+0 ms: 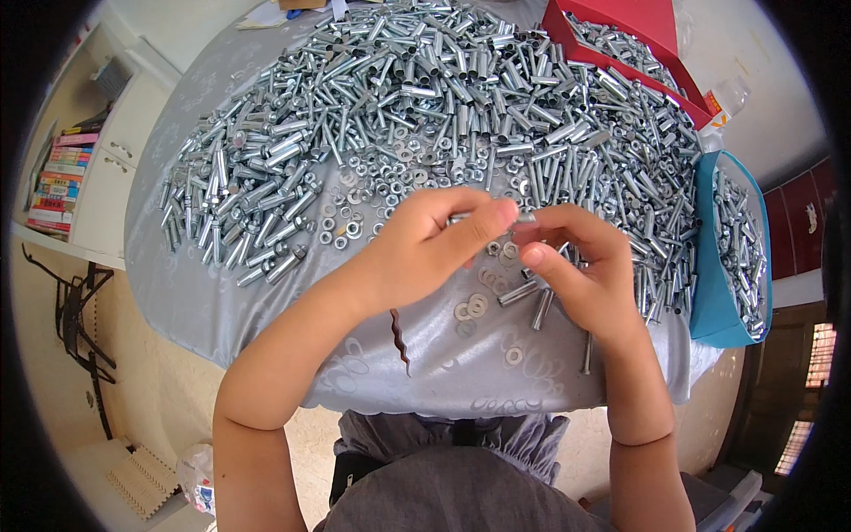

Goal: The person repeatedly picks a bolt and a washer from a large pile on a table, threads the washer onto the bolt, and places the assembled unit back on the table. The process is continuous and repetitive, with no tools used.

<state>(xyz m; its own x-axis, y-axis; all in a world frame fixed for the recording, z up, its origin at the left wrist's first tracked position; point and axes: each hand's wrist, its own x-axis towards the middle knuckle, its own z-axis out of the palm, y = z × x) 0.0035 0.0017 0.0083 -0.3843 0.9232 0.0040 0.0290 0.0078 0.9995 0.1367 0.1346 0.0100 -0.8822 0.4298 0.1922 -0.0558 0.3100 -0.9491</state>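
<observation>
My left hand (430, 244) is closed on a thin silvery bolt (526, 217), thumb on top, and the bolt's end points right. Most of the bolt is hidden by the fingers. My right hand (581, 266) is curled at that end, its index finger just behind the tip and its thumb lower down. Whether a small part sits between its fingers cannot be made out. Beneath the hands lie flat washers (477, 306), loose nuts (383, 189) and a few metal sleeves (519, 293) on the grey tablecloth (292, 324).
A large heap of sleeves and bolts (434, 71) covers the far table. Piled at the left are sleeve anchors (266, 191). A red box (620, 66) and a blue box (709, 301), both filled with metal parts, stand at the right. A brown wavy strip (400, 341) lies near the front.
</observation>
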